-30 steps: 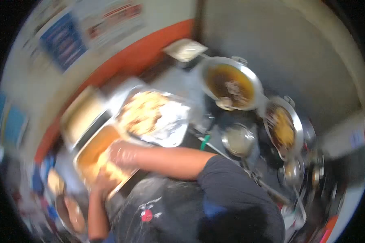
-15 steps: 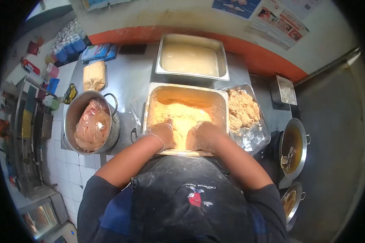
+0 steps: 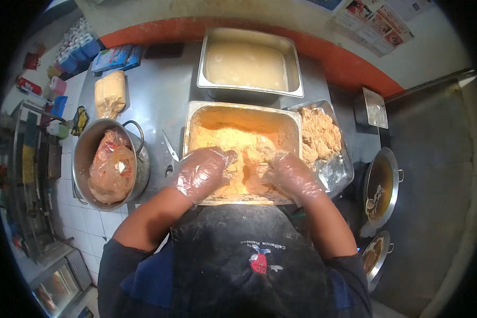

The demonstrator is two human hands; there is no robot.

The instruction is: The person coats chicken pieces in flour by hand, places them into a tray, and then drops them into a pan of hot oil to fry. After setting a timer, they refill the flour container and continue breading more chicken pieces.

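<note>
A steel tray (image 3: 297, 117) holds orange-yellow breading flour (image 3: 222, 139). My left hand (image 3: 204, 170), in a clear plastic glove, is over the tray's left front part with its fingers curled at flour-coated material. On the right front side, my right hand (image 3: 294, 176) is gloved too, its curled fingers touching the coated mass. Whether either hand grips a piece cannot be made out under the flour. Behind stands a deep pan of pale liquid (image 3: 246, 66). Coated pieces (image 3: 320, 135) are piled in a tray to the right.
At the left, a pot (image 3: 79, 183) holds bagged raw meat (image 3: 111, 169). Scissors (image 3: 169, 146) lie between pot and flour tray. A brown paper bag (image 3: 110, 90) stands behind the pot. Two oil pans (image 3: 392, 199) (image 3: 375, 257) and a metal container (image 3: 375, 108) are at the right.
Both hands have lifted out of the flour and moved apart, so more of the gloves shows. The head view has shifted slightly.
</note>
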